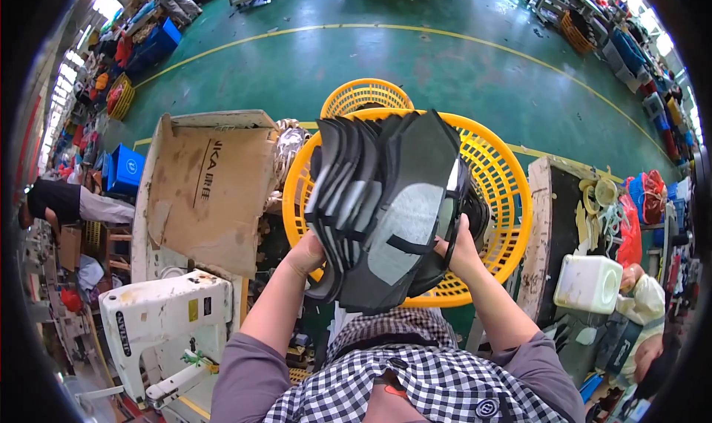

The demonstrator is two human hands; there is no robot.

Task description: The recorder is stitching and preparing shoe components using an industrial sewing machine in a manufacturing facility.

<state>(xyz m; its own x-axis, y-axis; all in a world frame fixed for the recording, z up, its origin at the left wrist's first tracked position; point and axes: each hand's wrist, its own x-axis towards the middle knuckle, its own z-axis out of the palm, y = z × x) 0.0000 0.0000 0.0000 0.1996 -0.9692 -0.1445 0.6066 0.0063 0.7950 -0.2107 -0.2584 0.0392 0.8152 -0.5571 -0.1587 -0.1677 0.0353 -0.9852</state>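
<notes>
The left hand (306, 254) grips the lower left edges of a stack of dark pieces (371, 193); its fingers go out of sight behind them. The right hand (465, 256) is spread wider at the opposite side, thumb up along the edge, fingertips partly hidden. Between them the bundle leans and fans to the left, grey patches and dark bands showing on its face.

The stack is over the mouth of a yellow basket (513, 178), its lower corner overlapping the near rim in this view. The step in hand looks like handling the bundle at the basket — whether lifting or lowering, I cannot tell. Any next move calls for even pressure from both hands, since the fanned layers could slip apart, and for clearing the near rim.

Room is tight close in: the checked apron (400, 349) sits just behind that rim, a cardboard sheet (211, 193) and a white sewing machine (170, 312) crowd the left, and a bench with a white plastic jug (588, 283) bounds the right. Ahead, a second basket (356, 84) stands just beyond; past it the green floor (460, 74) opens wide.
</notes>
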